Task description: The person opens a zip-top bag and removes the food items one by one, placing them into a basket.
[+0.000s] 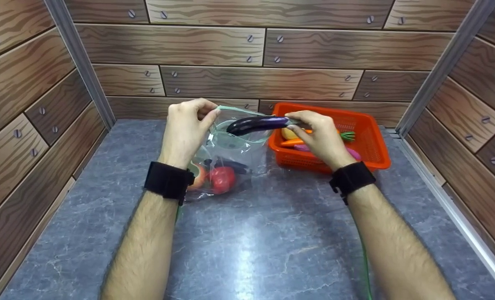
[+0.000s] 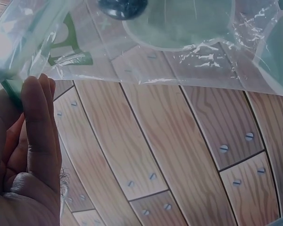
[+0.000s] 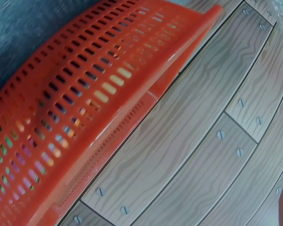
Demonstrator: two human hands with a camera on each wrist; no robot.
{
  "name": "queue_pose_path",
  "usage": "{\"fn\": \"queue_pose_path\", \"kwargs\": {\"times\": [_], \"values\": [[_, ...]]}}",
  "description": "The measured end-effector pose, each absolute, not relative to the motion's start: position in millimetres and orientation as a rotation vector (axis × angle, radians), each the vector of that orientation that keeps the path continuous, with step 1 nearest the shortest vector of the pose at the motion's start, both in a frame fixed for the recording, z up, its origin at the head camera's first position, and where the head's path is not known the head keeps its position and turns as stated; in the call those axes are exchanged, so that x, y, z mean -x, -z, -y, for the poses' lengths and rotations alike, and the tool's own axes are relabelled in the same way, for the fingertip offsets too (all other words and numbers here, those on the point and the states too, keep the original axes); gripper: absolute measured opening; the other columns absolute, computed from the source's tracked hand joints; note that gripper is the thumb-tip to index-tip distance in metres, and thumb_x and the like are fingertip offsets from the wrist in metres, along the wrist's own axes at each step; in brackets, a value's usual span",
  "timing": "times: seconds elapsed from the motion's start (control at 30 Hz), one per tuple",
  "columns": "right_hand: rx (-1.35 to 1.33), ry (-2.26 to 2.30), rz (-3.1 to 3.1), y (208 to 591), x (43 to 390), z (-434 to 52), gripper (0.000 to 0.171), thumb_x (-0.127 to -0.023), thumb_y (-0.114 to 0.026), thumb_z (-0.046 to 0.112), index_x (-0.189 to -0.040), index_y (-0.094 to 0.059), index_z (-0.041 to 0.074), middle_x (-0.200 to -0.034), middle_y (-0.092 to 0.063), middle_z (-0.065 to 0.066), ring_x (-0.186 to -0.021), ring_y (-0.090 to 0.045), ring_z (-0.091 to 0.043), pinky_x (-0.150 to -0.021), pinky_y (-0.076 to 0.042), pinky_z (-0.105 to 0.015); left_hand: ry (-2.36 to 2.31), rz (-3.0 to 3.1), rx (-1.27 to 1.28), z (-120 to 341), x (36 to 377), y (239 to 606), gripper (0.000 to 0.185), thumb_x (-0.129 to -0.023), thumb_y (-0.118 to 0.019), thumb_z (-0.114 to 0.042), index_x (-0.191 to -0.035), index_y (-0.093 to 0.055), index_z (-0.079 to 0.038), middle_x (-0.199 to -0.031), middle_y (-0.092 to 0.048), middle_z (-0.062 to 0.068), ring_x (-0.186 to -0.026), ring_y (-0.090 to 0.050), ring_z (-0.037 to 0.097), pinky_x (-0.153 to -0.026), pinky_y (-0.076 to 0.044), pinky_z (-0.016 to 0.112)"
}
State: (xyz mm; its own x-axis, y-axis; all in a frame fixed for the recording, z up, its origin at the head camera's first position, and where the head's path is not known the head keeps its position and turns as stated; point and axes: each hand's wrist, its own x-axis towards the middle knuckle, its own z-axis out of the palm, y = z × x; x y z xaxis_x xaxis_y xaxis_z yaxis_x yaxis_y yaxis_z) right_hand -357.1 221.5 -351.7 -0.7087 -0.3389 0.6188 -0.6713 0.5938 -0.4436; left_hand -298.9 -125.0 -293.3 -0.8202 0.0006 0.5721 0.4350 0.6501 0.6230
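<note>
Eggplant [image 1: 259,123], dark purple and glossy, is held in the air with its long axis nearly level, running left to right. Its rounded end points left, over the open mouth of the clear plastic bag [image 1: 235,154]; its stem end points right, into the right hand [image 1: 319,134]. A slight tilt puts the left end a little lower.

Right hand grips the stem end, fingers curled round it, just above the near left corner of the orange basket [image 1: 372,143]. Left hand [image 1: 188,127] pinches the bag's green-edged rim between thumb and fingers and holds it up; in the left wrist view the fingers [image 2: 35,132] lie together beside the rim, with the eggplant's dark tip [image 2: 122,7] above the film.

Eggplant sits between the two hands, touching the right one, apart from the left, with the bag mouth just beneath it.

Surface: grey marbled tabletop [image 1: 251,246]. Walls on the left, far and right sides carry wood-plank panelling [image 1: 214,46] with screw heads and metal corner strips.

Inside the bag: a red tomato [image 1: 222,179], a reddish-orange item at its left, partly hidden, and a dark item behind. In the basket: a carrot [image 1: 294,142] with green top, a yellowish piece and a pink piece, both partly covered by the right hand.
</note>
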Motion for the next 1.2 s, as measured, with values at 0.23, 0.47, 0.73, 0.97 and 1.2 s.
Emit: {"fn": "queue_pose_path", "kwargs": {"times": [0.23, 0.47, 0.73, 0.97, 1.2], "values": [[-0.768, -0.946, 2.329, 348.3, 357.6, -239.9, 0.03, -0.11, -0.081, 0.008, -0.139, -0.083, 0.002, -0.134, -0.087, -0.018, -0.123, -0.084, -0.032, -0.103, -0.053, -0.002, 1.075, 2.336, 0.333, 126.2, 298.8, 293.6, 0.017, -0.11, -0.085, -0.018, -0.115, -0.091, -0.003, -0.106, -0.092, 0.013, -0.094, -0.087, 0.026, -0.088, -0.07, 0.041], [-0.712, -0.932, 2.322, 347.1, 359.0, -257.7, 0.031, -0.108, -0.083, 0.004, -0.138, -0.083, 0.0, -0.132, -0.086, -0.021, -0.119, -0.083, -0.032, -0.099, -0.052, 0.001, 1.072, 2.335, 0.331, 129.2, 299.2, 294.9, 0.016, -0.11, -0.085, -0.017, -0.117, -0.091, -0.003, -0.108, -0.092, 0.014, -0.096, -0.088, 0.027, -0.09, -0.07, 0.042], [-0.585, -0.898, 2.31, 346.6, 362.8, -281.7, 0.03, -0.108, -0.083, 0.006, -0.139, -0.085, 0.004, -0.135, -0.087, -0.019, -0.116, -0.078, -0.006, -0.1, -0.05, 0.001, 1.071, 2.338, 0.326, 130.1, 299.4, 295.6, 0.016, -0.11, -0.084, -0.016, -0.118, -0.09, -0.003, -0.109, -0.091, 0.014, -0.097, -0.088, 0.028, -0.09, -0.071, 0.043], [-0.467, -0.9, 2.347, 356.1, 368.1, -305.1, 0.029, -0.11, -0.082, 0.008, -0.14, -0.084, 0.004, -0.137, -0.086, -0.022, -0.109, -0.068, 0.012, -0.094, -0.047, 0.003, 1.075, 2.349, 0.303, 130.3, 299.9, 298.2, 0.015, -0.11, -0.085, -0.016, -0.117, -0.09, -0.003, -0.107, -0.091, 0.013, -0.096, -0.087, 0.026, -0.089, -0.07, 0.041], [-0.384, -0.898, 2.446, 371.4, 373.9, -322.0, 0.031, -0.112, -0.08, 0.008, -0.142, -0.082, -0.001, -0.135, -0.084, -0.028, -0.117, -0.084, -0.041, -0.087, -0.044, 0.007, 1.066, 2.353, 0.309, 130.3, 300.2, 299.9, 0.016, -0.111, -0.084, -0.017, -0.116, -0.09, -0.003, -0.105, -0.091, 0.013, -0.093, -0.087, 0.025, -0.087, -0.07, 0.04]]}}
